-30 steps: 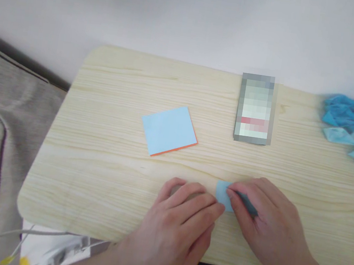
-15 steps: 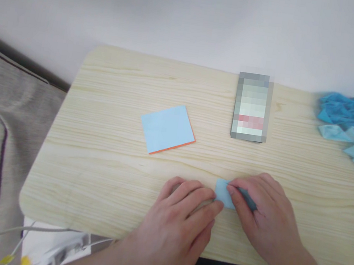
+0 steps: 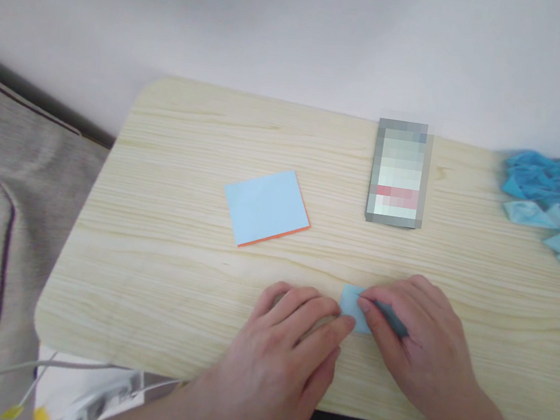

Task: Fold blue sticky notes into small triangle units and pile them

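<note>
A small piece of light blue paper (image 3: 351, 300) lies on the table between my hands, with part of it covered. My right hand (image 3: 421, 334) pinches this paper between thumb and forefinger, and a shaded, raised portion shows inside the grip. At the paper's left edge, my left hand (image 3: 286, 350) has curled fingers, with thumb and forefinger closed on the lower left corner. Up and to the left rests a pad of light blue square paper (image 3: 267, 208) with an orange edge along its lower and right sides.
A phone-like object with a blurred-out screen (image 3: 399, 175) lies toward the wall. Folded blue paper pieces (image 3: 559, 183), dark to pale, sit together at the far right. The wooden table (image 3: 157, 269) meets a white wall (image 3: 284, 30). Cables (image 3: 70, 365) hang beyond its lower left edge.
Both hands keep almost the same pose on the paper. The whole view has shifted very slightly, with the table appearing a little lower and further right.
</note>
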The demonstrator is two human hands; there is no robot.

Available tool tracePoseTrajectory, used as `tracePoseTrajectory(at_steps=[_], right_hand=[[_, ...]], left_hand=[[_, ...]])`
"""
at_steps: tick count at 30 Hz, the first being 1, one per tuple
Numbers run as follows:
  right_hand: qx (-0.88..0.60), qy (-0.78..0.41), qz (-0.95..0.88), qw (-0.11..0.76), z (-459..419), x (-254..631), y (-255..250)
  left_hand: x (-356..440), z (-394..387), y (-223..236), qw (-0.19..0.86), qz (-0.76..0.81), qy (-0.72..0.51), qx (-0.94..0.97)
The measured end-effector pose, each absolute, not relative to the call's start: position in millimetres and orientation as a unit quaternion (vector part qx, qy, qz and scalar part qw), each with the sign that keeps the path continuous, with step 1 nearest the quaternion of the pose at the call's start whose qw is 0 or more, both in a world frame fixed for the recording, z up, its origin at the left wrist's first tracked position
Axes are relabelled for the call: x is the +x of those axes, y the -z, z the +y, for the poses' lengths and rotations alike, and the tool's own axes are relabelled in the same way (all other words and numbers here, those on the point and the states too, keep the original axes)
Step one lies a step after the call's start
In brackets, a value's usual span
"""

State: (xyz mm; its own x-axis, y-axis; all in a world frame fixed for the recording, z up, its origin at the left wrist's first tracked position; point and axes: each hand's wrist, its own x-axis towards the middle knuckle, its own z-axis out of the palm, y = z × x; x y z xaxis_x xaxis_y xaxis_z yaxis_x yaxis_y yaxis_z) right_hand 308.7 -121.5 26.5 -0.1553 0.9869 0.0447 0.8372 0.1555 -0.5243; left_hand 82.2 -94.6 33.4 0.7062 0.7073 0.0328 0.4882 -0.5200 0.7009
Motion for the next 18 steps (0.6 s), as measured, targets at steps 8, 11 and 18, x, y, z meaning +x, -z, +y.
tracePoseTrajectory(at_steps=[8,11,18], right_hand=[[-0.609,-0.218,-0.733,0.212,-124.0,312.5,-29.2],[-0.605,-0.217,-0.732,0.228,-126.4,313.5,-28.8],[-0.623,-0.215,-0.689,0.302,-143.4,318.5,-31.3]], left_hand=[[99.3,-87.3,-35.8,0.329,0.434,-0.176,0.820],[106.8,-83.7,-37.1,0.330,0.437,-0.179,0.817],[109.0,-90.3,-38.8,0.344,0.415,-0.171,0.825]])
